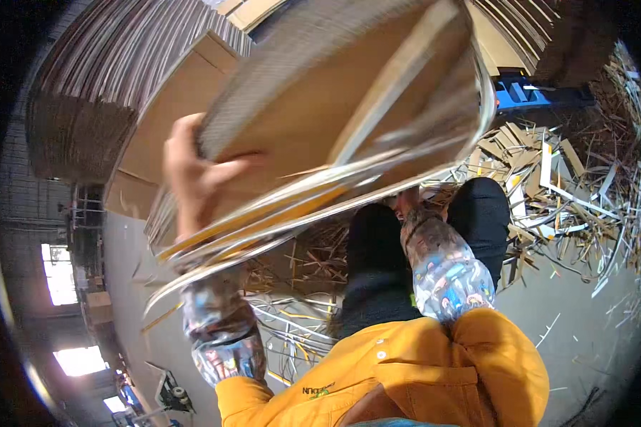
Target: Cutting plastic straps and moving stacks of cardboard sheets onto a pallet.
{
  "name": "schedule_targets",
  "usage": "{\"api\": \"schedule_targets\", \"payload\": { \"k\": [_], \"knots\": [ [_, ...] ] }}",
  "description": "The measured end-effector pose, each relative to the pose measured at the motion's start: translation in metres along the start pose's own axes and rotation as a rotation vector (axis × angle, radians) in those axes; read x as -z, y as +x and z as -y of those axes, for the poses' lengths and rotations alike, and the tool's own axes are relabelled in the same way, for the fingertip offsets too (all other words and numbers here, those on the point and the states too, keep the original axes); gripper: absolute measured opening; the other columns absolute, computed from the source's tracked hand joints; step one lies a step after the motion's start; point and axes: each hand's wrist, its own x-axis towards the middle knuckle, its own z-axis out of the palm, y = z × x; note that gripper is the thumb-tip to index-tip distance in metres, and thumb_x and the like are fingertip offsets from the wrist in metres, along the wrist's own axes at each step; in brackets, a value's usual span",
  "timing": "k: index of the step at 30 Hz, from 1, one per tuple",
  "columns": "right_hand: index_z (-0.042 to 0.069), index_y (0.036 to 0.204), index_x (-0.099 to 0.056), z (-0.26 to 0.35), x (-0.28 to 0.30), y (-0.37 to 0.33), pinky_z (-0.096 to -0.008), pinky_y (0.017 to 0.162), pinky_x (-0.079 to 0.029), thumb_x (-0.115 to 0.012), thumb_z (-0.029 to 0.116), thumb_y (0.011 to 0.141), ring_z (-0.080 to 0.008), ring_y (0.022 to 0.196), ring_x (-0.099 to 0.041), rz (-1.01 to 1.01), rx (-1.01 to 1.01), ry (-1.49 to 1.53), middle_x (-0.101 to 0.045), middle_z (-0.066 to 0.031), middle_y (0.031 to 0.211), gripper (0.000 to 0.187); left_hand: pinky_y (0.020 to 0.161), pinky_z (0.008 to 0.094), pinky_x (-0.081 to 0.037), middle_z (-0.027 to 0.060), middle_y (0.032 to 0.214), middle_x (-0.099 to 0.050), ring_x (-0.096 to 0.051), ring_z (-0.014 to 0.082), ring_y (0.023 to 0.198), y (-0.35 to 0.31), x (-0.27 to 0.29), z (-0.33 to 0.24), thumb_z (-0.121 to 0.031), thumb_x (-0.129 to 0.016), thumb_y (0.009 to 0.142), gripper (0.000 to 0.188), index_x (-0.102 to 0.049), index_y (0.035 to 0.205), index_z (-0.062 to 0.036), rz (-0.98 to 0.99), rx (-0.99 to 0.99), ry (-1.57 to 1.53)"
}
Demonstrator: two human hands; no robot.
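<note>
A thick bundle of brown cardboard sheets (pixel 292 107) is held up tilted in front of me, its layered edges smeared by motion. My left hand (pixel 199 171) grips its left end, the thumb lying over the inner face. At the bundle's lower edge my right hand (pixel 408 201) shows only a little near the wrist; its fingers are hidden behind the cardboard. Patterned sleeves cover both forearms.
A tall stack of cardboard sheets (pixel 85 107) stands at the far left, with another stack (pixel 516 32) at the far right. Beneath that one is a blue piece of equipment (pixel 523 94). Cardboard strips and offcuts (pixel 548 185) litter the floor around my legs.
</note>
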Motion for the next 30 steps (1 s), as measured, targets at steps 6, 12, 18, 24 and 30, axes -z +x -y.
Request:
{"api": "schedule_targets", "payload": {
  "k": [6,12,18,24,30],
  "knots": [
    [0.007,0.111,-0.049,0.037,0.014,0.031,-0.0380,0.094,-0.035,-0.031,0.039,0.095,-0.0192,0.116,-0.041,-0.143,0.188,-0.235,-0.046,-0.0108,0.123,0.040,0.076,0.0385,-0.039,0.0115,0.090,-0.056,-0.054,0.0267,0.088,0.029,-0.169,-0.041,-0.055,-0.074,0.056,0.068,-0.055,0.098,-0.0056,0.220,-0.225,0.231],
    [-0.001,0.104,-0.047,0.147,-0.003,0.117,-0.0323,0.081,-0.040,-0.049,0.016,0.088,-0.0191,0.089,-0.047,-0.327,0.630,-0.680,-0.049,-0.0091,0.099,0.024,0.078,0.0401,-0.038,0.0100,0.092,-0.055,-0.052,0.0258,0.093,0.053,-0.160,-0.031,-0.057,-0.073,0.054,0.069,-0.055,0.100,-0.0080,0.526,0.020,0.223],
    [0.005,0.098,-0.054,0.189,0.020,0.225,-0.0295,0.073,-0.039,-0.046,0.032,0.091,-0.0135,0.080,-0.049,0.200,0.084,-0.816,-0.055,-0.0040,0.090,0.029,0.076,0.0406,-0.041,0.0156,0.091,-0.058,-0.056,0.0315,0.089,0.070,-0.155,-0.049,-0.044,-0.076,0.057,0.064,-0.052,0.100,-0.0036,0.648,0.002,0.058],
    [0.007,0.095,-0.055,0.152,0.004,0.213,-0.0291,0.068,-0.041,-0.046,0.039,0.092,-0.0125,0.075,-0.051,0.276,-0.246,-0.556,-0.056,-0.0026,0.086,0.034,0.074,0.0411,-0.045,0.0187,0.095,-0.058,-0.057,0.0322,0.089,0.076,-0.160,-0.069,-0.050,-0.074,0.057,0.067,-0.052,0.097,-0.0011,0.733,0.048,-0.029],
    [0.008,0.095,-0.056,0.152,0.020,0.221,-0.0255,0.063,-0.042,-0.048,0.039,0.091,-0.0112,0.073,-0.053,0.489,-0.364,-0.532,-0.055,-0.0007,0.081,0.032,0.074,0.0417,-0.045,0.0184,0.097,-0.059,-0.057,0.0330,0.092,0.074,-0.193,-0.107,-0.054,-0.075,0.056,0.073,-0.053,0.097,0.0020,0.580,-0.033,-0.010]
  ]
}}
